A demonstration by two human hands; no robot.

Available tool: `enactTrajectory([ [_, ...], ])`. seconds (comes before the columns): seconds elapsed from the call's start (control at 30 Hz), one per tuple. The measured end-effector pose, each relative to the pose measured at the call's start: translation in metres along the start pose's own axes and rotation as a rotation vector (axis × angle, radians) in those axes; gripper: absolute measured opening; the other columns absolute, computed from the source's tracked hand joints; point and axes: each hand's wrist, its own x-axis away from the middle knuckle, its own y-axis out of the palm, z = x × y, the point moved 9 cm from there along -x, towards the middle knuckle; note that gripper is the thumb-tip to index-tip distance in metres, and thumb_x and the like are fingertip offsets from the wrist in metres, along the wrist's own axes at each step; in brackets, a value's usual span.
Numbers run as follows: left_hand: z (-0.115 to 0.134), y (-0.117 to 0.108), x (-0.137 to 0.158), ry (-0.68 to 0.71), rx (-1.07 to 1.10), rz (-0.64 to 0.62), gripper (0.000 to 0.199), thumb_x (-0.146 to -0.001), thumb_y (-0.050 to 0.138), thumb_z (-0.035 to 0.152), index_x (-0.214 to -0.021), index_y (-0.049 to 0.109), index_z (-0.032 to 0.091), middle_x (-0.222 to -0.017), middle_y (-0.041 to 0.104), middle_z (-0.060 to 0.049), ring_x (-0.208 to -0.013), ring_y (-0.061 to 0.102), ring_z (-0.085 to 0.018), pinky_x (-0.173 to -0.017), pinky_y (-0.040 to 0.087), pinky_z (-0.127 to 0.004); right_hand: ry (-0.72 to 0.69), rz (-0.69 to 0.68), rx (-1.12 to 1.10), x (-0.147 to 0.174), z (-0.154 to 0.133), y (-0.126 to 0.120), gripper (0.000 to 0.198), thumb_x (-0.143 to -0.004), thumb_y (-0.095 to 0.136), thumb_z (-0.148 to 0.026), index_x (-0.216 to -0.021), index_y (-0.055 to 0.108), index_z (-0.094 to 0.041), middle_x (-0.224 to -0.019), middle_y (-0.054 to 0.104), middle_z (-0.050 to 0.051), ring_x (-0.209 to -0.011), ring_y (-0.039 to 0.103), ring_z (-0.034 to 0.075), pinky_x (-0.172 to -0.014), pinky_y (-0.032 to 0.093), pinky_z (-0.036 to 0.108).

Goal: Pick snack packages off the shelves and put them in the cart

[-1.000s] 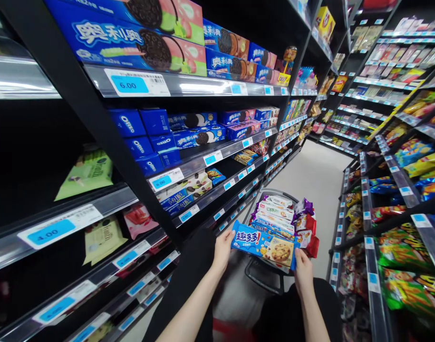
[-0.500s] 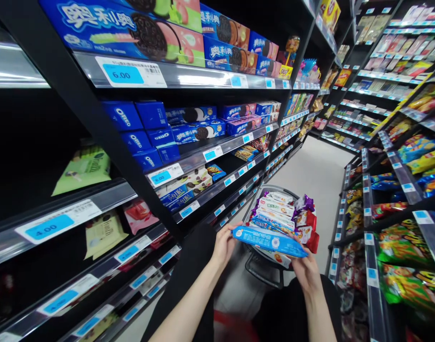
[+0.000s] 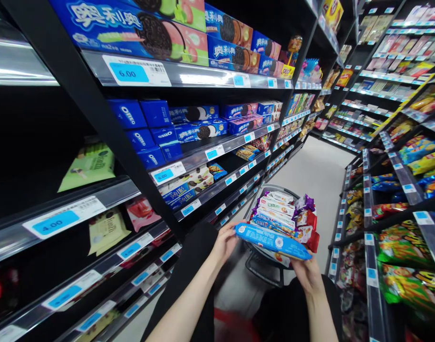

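Note:
Between my two hands a long blue snack packet (image 3: 272,241) is held level, its printed side turned up toward me. My left hand (image 3: 226,241) grips its left end; my right hand (image 3: 306,268) holds the right end from below, so part of those fingers is hidden. The packet is just above the near side of a dark basket (image 3: 251,254). Inside it, several white and blue packets (image 3: 274,209) lie in a row, with red-and-purple wrapped packs (image 3: 306,219) along the right side.
On the left, a black shelf rack holds blue Oreo boxes (image 3: 199,130), a green packet (image 3: 91,166) and price tags (image 3: 65,218). Low racks of bagged snacks (image 3: 410,285) run along the right. The grey aisle floor (image 3: 317,166) stretches ahead between them.
The blue packet and both hands have shifted very slightly to the right. The view has turned a little, so the left shelves sit slightly farther right. Both hands keep their hold.

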Motion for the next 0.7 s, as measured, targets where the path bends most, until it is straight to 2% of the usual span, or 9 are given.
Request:
enactTrajectory([
  [0.07,-0.001,-0.005,-0.002,0.015,-0.165,0.046,0.023,-0.058,0.068,0.027,-0.076,0.068,0.013,-0.074,0.064,-0.005,-0.068,0.055,-0.016,-0.064,0.040,-0.025,-0.008,0.119,0.033,-0.004,0.000,-0.009,0.031,-0.049,0.082,-0.036,-0.072,0.064,-0.024,-0.079,0.068,0.002,-0.077,0.063,0.020,-0.074,0.050,0.039],
  [0.17,0.006,-0.017,-0.004,0.098,-0.582,0.176,0.029,-0.063,0.065,0.041,-0.066,0.065,0.012,-0.058,0.055,-0.002,-0.057,0.047,-0.013,-0.056,0.033,-0.023,-0.038,0.268,0.145,-0.006,-0.002,-0.020,0.038,-0.048,0.081,-0.041,-0.074,0.061,-0.021,-0.072,0.066,0.001,-0.069,0.063,0.019,-0.061,0.051,0.032],
  [0.23,0.011,-0.021,-0.003,0.155,-0.824,0.228,0.034,-0.066,0.061,0.045,-0.059,0.062,0.012,-0.054,0.051,-0.001,-0.055,0.043,-0.013,-0.054,0.030,-0.023,-0.061,0.328,0.229,-0.006,-0.003,-0.025,0.042,-0.047,0.080,-0.043,-0.073,0.059,-0.018,-0.070,0.065,0.001,-0.062,0.062,0.018,-0.054,0.050,0.029],
  [0.33,0.017,-0.024,-0.001,0.202,-1.004,0.281,0.035,-0.071,0.054,0.045,-0.057,0.061,0.013,-0.052,0.050,0.000,-0.054,0.041,-0.012,-0.053,0.029,-0.022,-0.065,0.371,0.396,-0.005,-0.003,-0.029,0.044,-0.048,0.078,-0.047,-0.072,0.058,-0.016,-0.059,0.061,-0.001,-0.051,0.056,0.015,-0.045,0.044,0.024],
  [0.43,0.022,-0.030,0.001,0.204,-1.085,0.363,0.034,-0.072,0.051,0.043,-0.056,0.060,0.014,-0.051,0.049,0.001,-0.054,0.043,-0.013,-0.052,0.028,-0.022,-0.072,0.401,0.542,-0.004,-0.005,-0.029,0.047,-0.046,0.077,-0.051,-0.069,0.059,-0.014,-0.053,0.058,-0.001,-0.048,0.052,0.013,-0.043,0.041,0.022],
  [0.5,0.022,-0.037,0.001,0.177,-1.066,0.409,0.032,-0.070,0.053,0.042,-0.054,0.060,0.014,-0.050,0.049,0.000,-0.055,0.044,-0.013,-0.052,0.029,-0.023,-0.082,0.408,0.579,-0.003,-0.008,-0.029,0.048,-0.044,0.077,-0.052,-0.066,0.060,-0.013,-0.053,0.059,0.001,-0.050,0.053,0.014,-0.044,0.041,0.023],
  [0.6,0.009,-0.048,-0.002,0.047,-0.890,0.429,0.027,-0.065,0.058,0.038,-0.052,0.058,0.014,-0.050,0.049,0.000,-0.055,0.048,-0.014,-0.051,0.035,-0.023,-0.083,0.417,0.607,-0.004,-0.012,-0.033,0.046,-0.045,0.076,-0.052,-0.065,0.062,-0.013,-0.051,0.058,0.001,-0.049,0.052,0.015,-0.045,0.041,0.024],
  [0.7,-0.010,-0.050,-0.003,-0.112,-0.749,0.383,0.024,-0.064,0.058,0.036,-0.056,0.056,0.014,-0.051,0.052,-0.002,-0.052,0.053,-0.017,-0.048,0.042,-0.026,0.016,0.406,0.605,-0.007,-0.005,-0.044,0.044,-0.042,0.077,-0.048,-0.062,0.061,-0.013,-0.048,0.056,0.000,-0.044,0.050,0.014,-0.040,0.038,0.024],
])
